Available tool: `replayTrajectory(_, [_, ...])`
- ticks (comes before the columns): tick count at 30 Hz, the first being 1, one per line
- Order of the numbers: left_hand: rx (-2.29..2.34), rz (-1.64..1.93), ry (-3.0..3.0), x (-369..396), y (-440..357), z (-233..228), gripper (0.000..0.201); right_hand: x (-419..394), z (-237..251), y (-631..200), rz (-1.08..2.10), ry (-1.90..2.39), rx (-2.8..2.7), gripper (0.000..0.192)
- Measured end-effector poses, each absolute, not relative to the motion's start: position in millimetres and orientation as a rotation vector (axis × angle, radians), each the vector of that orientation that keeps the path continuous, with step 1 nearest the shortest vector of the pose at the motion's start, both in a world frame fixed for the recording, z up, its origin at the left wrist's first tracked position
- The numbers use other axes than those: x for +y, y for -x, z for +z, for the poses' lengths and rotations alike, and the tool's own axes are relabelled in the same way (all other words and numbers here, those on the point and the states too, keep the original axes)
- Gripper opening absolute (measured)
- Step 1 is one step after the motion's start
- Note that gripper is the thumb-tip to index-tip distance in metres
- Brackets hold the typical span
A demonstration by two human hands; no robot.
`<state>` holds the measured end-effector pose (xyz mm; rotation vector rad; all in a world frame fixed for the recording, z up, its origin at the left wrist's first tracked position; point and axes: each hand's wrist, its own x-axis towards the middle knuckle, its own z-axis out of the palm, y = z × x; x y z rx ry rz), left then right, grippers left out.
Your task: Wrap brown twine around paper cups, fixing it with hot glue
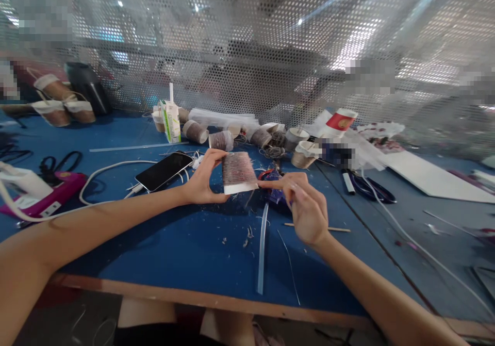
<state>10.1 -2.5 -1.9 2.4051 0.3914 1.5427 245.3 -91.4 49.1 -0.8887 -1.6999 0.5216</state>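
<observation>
Between the thumb and fingers of my left hand (204, 178) is a paper cup wound with brown cord (238, 172), tipped on its side above the table. A white uncovered band runs along its lower edge. My right hand (307, 201) has its index finger stretched to the cup's right corner, at the white band. Its other fingers are curled in, and whatever they hold, if anything, is hidden. Behind that hand lies a crumpled purple-blue packet (275, 194). Below, a pale flat strip (262, 253) and a thin wire (290, 266) rest on the table.
A phone (164, 171) with a white cable lies left, near a magenta power strip (58, 196). Cord-wrapped cups (221, 141) and a drink carton (170, 121) stand behind. A wooden stick (340, 229) lies under my right hand; scissors (373, 188) are farther right.
</observation>
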Motion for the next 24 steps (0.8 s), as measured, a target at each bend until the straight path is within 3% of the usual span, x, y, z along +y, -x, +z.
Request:
replayTrajectory(11, [0.175,1.570,-2.188,2.8,-16.5,-11.5,0.082,-72.4,49.0,-252.7,0.598,0.933,-1.326,0.038])
replayTrajectory(15, [0.162,1.552,-2.205,3.3,-16.0,-11.2,0.081,-75.3,52.7,-250.9,0.535,0.824,-1.233,0.026])
replayTrajectory(24, [0.158,1.533,-2.224,0.2,-16.1,-9.1,0.085,-101.8,64.6,-235.8,1.183,0.645,-1.508,0.023])
